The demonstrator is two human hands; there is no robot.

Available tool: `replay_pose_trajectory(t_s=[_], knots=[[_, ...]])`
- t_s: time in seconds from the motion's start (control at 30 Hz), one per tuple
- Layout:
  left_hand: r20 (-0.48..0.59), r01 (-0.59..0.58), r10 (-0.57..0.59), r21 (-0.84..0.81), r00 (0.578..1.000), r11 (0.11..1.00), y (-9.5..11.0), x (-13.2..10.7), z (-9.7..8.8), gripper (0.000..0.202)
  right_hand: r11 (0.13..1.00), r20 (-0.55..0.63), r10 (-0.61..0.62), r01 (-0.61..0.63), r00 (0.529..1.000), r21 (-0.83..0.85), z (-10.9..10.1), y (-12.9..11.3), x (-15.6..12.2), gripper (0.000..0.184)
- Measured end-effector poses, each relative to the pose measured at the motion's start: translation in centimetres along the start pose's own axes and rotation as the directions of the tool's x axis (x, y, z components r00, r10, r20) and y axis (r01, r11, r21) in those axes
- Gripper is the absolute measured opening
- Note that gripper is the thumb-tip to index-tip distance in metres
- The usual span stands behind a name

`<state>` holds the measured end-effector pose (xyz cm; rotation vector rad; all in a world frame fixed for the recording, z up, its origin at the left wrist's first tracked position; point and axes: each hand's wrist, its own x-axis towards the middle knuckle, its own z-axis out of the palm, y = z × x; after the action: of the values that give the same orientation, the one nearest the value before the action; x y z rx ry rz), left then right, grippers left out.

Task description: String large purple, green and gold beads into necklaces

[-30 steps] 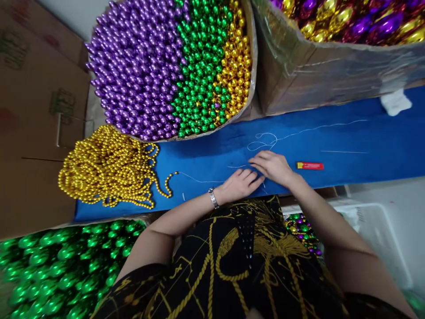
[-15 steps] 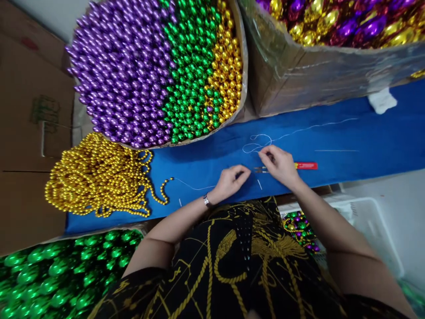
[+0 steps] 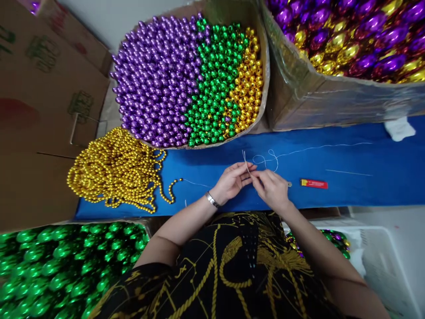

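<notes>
The blue cloth (image 3: 191, 201) begins at the left beside a heap of gold bead strands (image 3: 113, 170) that fills its left end. Clear cloth lies between the heap and the hands. Beyond the hands the cloth's middle is crossed by thin thread, with more bare cloth toward the far right. Boxes close off the back edge; the person's body stands against the front edge.

From the gold heap a short beaded tail curls out, and a fine thread (image 3: 196, 182) runs from it toward the left wrist. The left hand (image 3: 232, 179), palm partly upturned, has its fingers partly spread; whether they grip anything I cannot tell. Upright white strands (image 3: 244, 157) cross in front of its thumb, and the right hand (image 3: 270, 188) pinches their lower part between thumb and fingertips. The two hands meet at the fingertips. Just behind the right hand lies a looped white thread (image 3: 275, 163), its tail running right. A small metal piece, mostly hidden, shows by that hand, then a red-and-yellow item (image 3: 314, 183), with a thin straight line (image 3: 348, 173) beyond.

Around the cloth, left to right: a brown carton (image 3: 40, 133), a box of green beads (image 3: 73, 266) below, a box of purple, green and gold beads (image 3: 166, 79), a large box (image 3: 332, 102) of shiny purple and gold beads, a white tub (image 3: 392, 257) below and a white cloth scrap (image 3: 400, 128).
</notes>
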<state>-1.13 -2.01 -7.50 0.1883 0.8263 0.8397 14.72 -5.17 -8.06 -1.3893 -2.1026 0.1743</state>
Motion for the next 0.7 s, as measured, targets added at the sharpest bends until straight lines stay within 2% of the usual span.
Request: replay_pose_trajectory(t_s=[0.17, 0.3, 0.47, 0.53, 0.63, 0.7], knots=[[0.031, 0.007, -0.006, -0.051, 1.0, 0.999, 0.0, -0.1, 0.1, 0.019, 0.995, -0.05, 0.059, -0.055, 0.997, 0.084, 0.1, -0.1, 0.0, 0.018], [-0.003, -0.018, 0.018, -0.032, 1.0, 0.999, -0.3, -0.1, 0.1, 0.022, 0.988, -0.042, 0.118, -0.113, 0.992, 0.103, 0.4, -0.2, -0.1, 0.017], [-0.006, -0.066, 0.066, 0.042, 0.998, 0.997, -0.9, 0.0, 0.2, 0.028, 0.995, -0.061, 0.082, -0.077, 0.995, 0.069, 0.8, -0.5, -0.5, 0.017], [0.016, -0.139, 0.138, 0.113, 0.99, 0.984, -1.0, 0.1, 0.0, 0.032, 0.996, -0.05, 0.061, -0.057, 0.997, 0.071, 0.3, -0.3, -0.3, 0.015], [0.12, -0.316, 0.292, 0.347, 0.949, 0.883, -0.6, 0.1, -0.3, 0.035, 0.996, -0.05, -0.018, 0.023, 0.999, 0.089, -1.4, 0.7, 0.5, 0.016], [0.25, -0.391, 0.303, 0.509, 0.92, 0.767, 0.0, 0.0, -0.5, 0.036, 0.987, -0.029, -0.132, 0.134, 0.991, 0.088, -2.7, 1.8, 1.5, 0.024]])
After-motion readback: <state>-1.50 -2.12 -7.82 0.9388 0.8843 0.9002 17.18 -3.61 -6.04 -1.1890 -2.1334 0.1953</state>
